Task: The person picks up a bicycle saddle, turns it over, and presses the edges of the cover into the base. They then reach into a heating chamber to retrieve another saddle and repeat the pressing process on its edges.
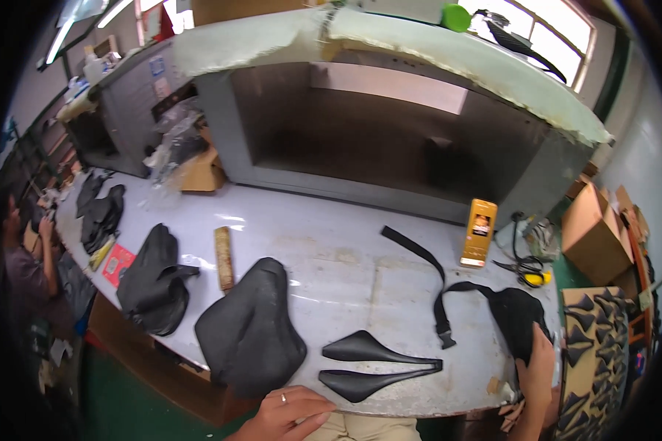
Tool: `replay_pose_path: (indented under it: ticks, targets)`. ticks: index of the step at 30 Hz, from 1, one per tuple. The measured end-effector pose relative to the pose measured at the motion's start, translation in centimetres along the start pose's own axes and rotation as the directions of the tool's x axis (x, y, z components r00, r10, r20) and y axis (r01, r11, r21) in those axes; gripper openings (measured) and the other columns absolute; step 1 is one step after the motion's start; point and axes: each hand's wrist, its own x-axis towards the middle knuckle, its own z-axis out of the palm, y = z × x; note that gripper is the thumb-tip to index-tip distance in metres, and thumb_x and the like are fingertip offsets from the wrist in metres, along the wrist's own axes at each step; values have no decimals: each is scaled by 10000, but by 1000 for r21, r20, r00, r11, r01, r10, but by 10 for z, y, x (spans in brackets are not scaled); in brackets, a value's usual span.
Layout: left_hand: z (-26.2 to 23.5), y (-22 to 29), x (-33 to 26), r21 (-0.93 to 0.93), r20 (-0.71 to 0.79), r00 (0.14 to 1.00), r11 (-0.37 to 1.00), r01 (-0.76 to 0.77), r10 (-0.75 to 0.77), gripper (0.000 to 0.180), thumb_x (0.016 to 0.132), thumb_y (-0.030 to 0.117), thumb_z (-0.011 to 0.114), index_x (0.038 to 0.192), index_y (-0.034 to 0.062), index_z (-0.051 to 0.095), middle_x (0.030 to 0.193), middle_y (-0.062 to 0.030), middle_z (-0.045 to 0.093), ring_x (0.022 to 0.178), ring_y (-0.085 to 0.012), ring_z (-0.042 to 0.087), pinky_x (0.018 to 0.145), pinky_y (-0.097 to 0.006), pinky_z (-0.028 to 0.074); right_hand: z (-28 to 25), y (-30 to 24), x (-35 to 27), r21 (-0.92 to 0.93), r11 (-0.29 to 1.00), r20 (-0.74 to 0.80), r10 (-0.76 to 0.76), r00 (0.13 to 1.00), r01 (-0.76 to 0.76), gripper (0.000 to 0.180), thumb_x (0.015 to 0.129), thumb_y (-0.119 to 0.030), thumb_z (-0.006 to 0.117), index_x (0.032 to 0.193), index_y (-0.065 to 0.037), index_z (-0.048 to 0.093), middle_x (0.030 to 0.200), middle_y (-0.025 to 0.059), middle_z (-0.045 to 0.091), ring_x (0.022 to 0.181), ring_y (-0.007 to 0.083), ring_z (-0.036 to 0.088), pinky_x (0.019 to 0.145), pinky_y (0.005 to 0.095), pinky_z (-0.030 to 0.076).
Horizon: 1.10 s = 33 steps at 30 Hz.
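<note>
At the right end of the table my right hand (pixel 538 365) grips the edge of a black fabric waist bag (pixel 518 317), thumb on one side and fingers on the other. The bag's black strap (pixel 428 259) trails left over the tabletop to a buckle (pixel 447 337). My left hand (pixel 290 414), wearing a ring, is at the near table edge, fingers curled together toward the thumb, with nothing visible in them. Two black bicycle saddle covers (pixel 251 331) (pixel 157 283) lie to its left and beyond. Between my hands rests a black pointed, two-pronged piece (pixel 360 345).
An upright yellow phone (pixel 478 234) stands near scissors (pixel 522 268) and a yellow tape measure (pixel 535 279). A grey spray booth (pixel 221 147) backs the table. A rusty roller-like bar (pixel 223 259) lies left. Cardboard boxes (pixel 599 224) and a board of black pieces (pixel 594 353) are right; another person (pixel 33 272) works left.
</note>
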Motion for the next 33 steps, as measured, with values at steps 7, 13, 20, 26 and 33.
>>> replay_pose_path:
  ticks: [7,13,20,26,33]
  targets:
    - [-28,-10,4,753,-63,996,653,84,-55,260,631,92,809,849,79,667,793,-23,604,737,-242,594,637,-362,459,-31,-131,-21,401,851,-313,-221,923,340,340,789,-50,691,1104,48,608,1111,223,621,1032,392,595,922,430,465]
    - [-41,-19,-31,824,-50,996,561,80,-69,184,681,116,785,808,92,655,818,-19,591,792,-227,580,687,-350,448,3,-227,-31,689,228,-272,-798,537,688,338,769,-79,698,1083,23,628,1068,178,597,1026,357,579,963,489,440]
    - [-43,-18,-29,850,-60,995,518,95,-85,179,685,130,784,828,94,684,838,-4,608,787,-199,594,668,-332,453,19,-257,-29,737,149,-297,-804,514,659,272,790,-99,682,1030,14,624,1006,161,593,954,334,579,935,477,452]
    - [-48,-19,-30,857,44,999,514,-24,-26,150,688,112,767,809,74,685,827,-5,610,767,-173,596,655,-312,465,21,-283,-36,788,173,-241,-796,555,591,264,782,-131,683,994,7,609,997,162,591,952,334,576,906,471,461]
    - [-52,-19,-26,867,113,992,493,-73,-52,118,701,85,726,805,69,674,807,-9,601,739,-165,593,657,-302,457,28,-317,-35,598,158,-354,-827,436,786,348,783,-150,640,1073,36,590,1096,183,581,1076,330,544,943,438,453]
